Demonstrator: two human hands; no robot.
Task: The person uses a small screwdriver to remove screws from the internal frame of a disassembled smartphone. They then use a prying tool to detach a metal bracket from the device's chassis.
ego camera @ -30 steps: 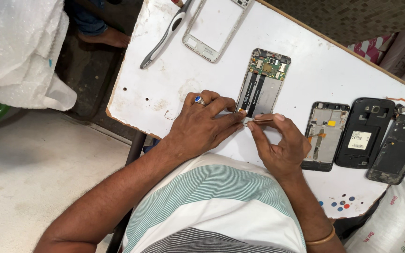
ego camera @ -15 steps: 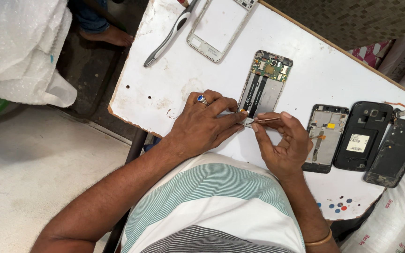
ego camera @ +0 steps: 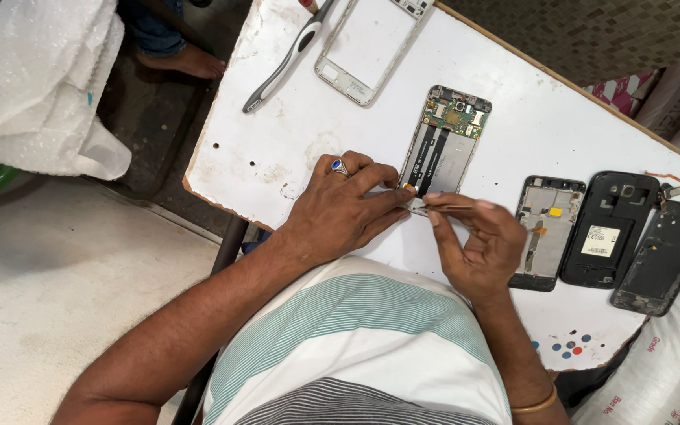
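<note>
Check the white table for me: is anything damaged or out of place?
The white table's near-left edge is chipped, showing brown core. Small holes and scuffs mark the top. The opened phone with the green circuit board lies tilted, as do the other parts.

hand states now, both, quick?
Left hand: fingers pressed down on the near end of the opened phone, holding it steady.
Right hand: closed in a pinch grip on a thin metal tool, tip at the phone's near end.
</note>
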